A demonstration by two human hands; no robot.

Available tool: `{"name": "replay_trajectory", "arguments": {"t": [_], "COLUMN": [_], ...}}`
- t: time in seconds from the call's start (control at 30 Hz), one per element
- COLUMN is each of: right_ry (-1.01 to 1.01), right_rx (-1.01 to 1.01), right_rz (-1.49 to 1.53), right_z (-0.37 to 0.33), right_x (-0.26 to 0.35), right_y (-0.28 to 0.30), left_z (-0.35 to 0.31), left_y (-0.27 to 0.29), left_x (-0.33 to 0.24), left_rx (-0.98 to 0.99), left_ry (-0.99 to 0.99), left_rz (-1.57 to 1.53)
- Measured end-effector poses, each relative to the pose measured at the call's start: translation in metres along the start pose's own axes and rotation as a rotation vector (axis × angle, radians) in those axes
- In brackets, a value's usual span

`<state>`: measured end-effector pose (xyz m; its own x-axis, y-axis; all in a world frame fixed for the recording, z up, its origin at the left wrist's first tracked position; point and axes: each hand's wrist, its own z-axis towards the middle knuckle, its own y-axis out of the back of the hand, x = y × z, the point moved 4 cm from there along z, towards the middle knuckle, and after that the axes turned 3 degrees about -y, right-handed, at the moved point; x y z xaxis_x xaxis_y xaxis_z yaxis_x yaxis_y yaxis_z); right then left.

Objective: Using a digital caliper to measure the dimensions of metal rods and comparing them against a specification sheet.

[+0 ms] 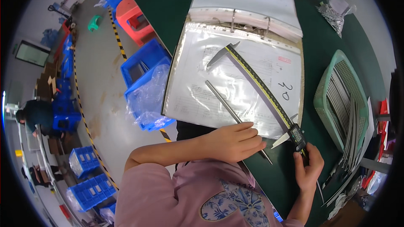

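My left hand (pixel 237 143) is closed around a slim metal rod (pixel 223 101). The rod slants across the lower part of an open ring binder (pixel 198 101), its near end poking out below my fingers. A digital caliper (pixel 263 87) lies diagonally over the binder's plastic-sleeved page. Its fixed jaw is at the far end, and its slider with the display sits far down the beam, so the jaws stand wide apart. My right hand (pixel 310 168) grips the caliper at its near end, thumb and fingers beside the display. Nothing is between the jaws.
A green basket (pixel 323 96) of thin metal rods stands on the dark green table (pixel 155 0) at right. A plastic bag (pixel 336 6) lies far right. Left are blue bins (pixel 126 75), a red stool (pixel 126 14) and striped floor tape. A person (pixel 35 115) bends at far left.
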<state>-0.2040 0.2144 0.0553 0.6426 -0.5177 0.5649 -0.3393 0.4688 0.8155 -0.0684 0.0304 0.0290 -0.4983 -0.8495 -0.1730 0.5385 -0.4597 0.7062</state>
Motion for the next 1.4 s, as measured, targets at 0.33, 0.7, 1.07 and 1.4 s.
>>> {"name": "replay_trajectory", "arguments": {"t": [0.33, 0.7, 1.07, 1.4], "right_ry": [0.012, 0.005, 0.02, 0.058], "right_rx": [0.023, 0.029, 0.024, 0.057], "right_rz": [0.01, 0.025, 0.012, -0.046], "right_z": [-0.01, -0.009, -0.011, 0.0], "right_x": [-0.015, -0.019, -0.018, -0.007], "right_y": [-0.004, -0.005, -0.007, -0.003], "left_z": [-0.007, -0.006, -0.012, -0.007], "left_y": [-0.005, -0.005, -0.003, 0.003], "left_x": [0.001, 0.001, 0.001, 0.009], "left_rx": [-0.018, 0.001, 0.0, 0.011], "left_ry": [0.047, 0.058, 0.04, 0.092], "left_rz": [0.01, 0.016, -0.015, 0.024]}}
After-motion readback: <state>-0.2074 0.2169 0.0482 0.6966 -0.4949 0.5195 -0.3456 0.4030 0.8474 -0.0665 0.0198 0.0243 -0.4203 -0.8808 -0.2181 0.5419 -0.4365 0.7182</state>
